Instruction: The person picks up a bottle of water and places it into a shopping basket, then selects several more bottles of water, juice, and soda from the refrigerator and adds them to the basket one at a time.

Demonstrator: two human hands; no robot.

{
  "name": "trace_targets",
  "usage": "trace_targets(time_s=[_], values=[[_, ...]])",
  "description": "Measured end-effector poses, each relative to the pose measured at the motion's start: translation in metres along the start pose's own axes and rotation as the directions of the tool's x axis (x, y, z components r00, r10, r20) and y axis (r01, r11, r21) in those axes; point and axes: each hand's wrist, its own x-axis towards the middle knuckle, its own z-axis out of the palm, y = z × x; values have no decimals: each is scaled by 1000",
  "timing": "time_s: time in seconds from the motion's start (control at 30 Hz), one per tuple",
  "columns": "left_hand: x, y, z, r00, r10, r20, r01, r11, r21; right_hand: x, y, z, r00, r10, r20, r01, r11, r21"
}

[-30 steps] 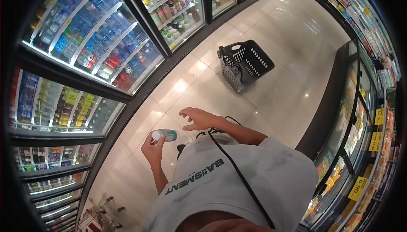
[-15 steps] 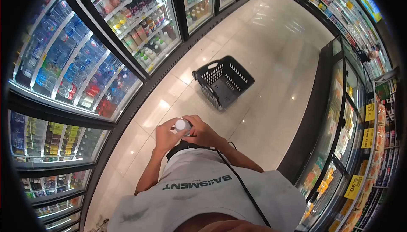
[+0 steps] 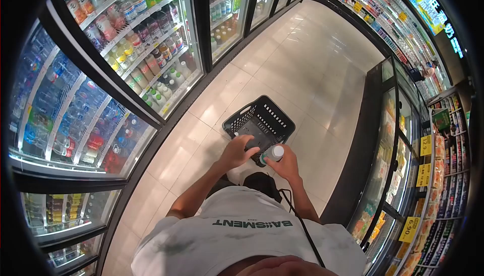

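Note:
My right hand [image 3: 286,164] is closed around a small bottle [image 3: 268,156] with a white cap, tilted so the cap faces up toward me. The bottle's lower part is partly covered by my fingers. My left hand [image 3: 236,153] is just left of the bottle, apart from it, with thumb and fingers spread and no object visible between them. Beyond both hands a black plastic shopping basket [image 3: 276,118] with slotted walls sits on the floor. From my view both hands overlap its near edge.
Glass-door fridges [image 3: 151,49] full of drinks line the left side. On the right stands a low black-framed chiller [image 3: 353,175] with packaged goods, and shelves with yellow price tags [image 3: 409,229] behind it. Pale floor tiles [image 3: 322,74] run down the aisle. A black cord [image 3: 302,233] hangs over my shirt.
Both hands were together on the bottle. Now my left hand has let go and moved apart, while my right hand has carried the bottle rightward. The basket appears lower and closer in view.

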Motion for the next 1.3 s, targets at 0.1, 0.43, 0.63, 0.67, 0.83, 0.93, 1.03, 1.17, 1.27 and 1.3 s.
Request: trace_targets(time_s=[0.1,0.43,0.63,0.67,0.83,0.93,1.03,1.17,1.27,1.3], values=[[18,-78,21,976,202,76,-212,965,156,34,46,17,1000,-2,6,3,997,-72],[81,-155,100,742,-393,543,-149,693,705,159,273,174,884,322,338,-285,946,-156],[94,-160,102,755,-380,534,-85,751,655,181,410,330,787,402,468,-298,912,-282],[97,-160,102,767,-375,520,-61,765,641,177,428,355,775,397,492,-293,915,-276],[99,-158,104,834,-316,453,-68,755,652,170,476,443,716,281,639,-194,959,-205],[96,-159,109,827,-354,436,-30,747,664,167,475,459,731,220,646,-128,974,-186],[89,-162,118,855,-320,408,-38,747,664,166,471,462,703,144,697,-121,989,-83],[88,-153,117,873,-288,394,-75,718,691,163,451,439,699,104,708,-91,994,-56],[92,-140,111,776,-397,490,-118,672,731,155,412,394,726,194,660,-212,976,-53],[91,-137,108,774,-399,492,-130,661,739,152,407,382,720,220,658,-258,965,-39]])
